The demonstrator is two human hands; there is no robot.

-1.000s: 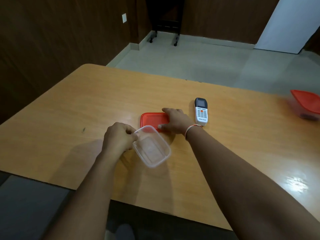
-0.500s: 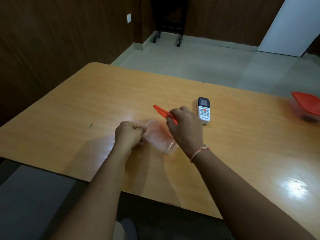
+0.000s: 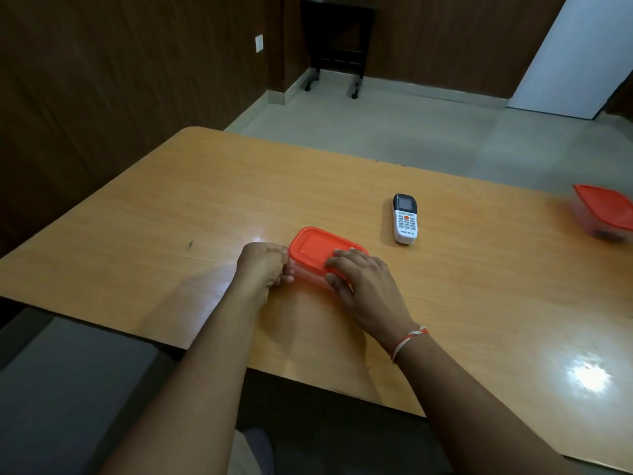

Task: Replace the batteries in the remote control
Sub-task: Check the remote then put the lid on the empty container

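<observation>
Fingers point(image 3: 337, 265) of the right hand point(image 3: 366, 286) press flat on the orange lid point(image 3: 317, 246), seemingly seating it, while the left hand point(image 3: 262, 269) curls round the box end; remote control point(image 3: 405, 219) lies at two o'clock on the bench point(image 3: 205, 200).

A long worktop point(image 3: 171, 207) of light orange-brown wood fills the middle of the view. A bright spot of light point(image 3: 591, 375) shines on its near right part. A small dark mark point(image 3: 190, 245) sits on its left side. Past the worktop lies a pale grey tiled floor point(image 3: 394, 132). Dark brown wood walls point(image 3: 120, 80) stand behind it, with a small white wall switch point(image 3: 259, 43) on the left one. A black stand with little wheels point(image 3: 334, 46) is in the far corner. A white door point(image 3: 575, 53) is at the far right.
</observation>
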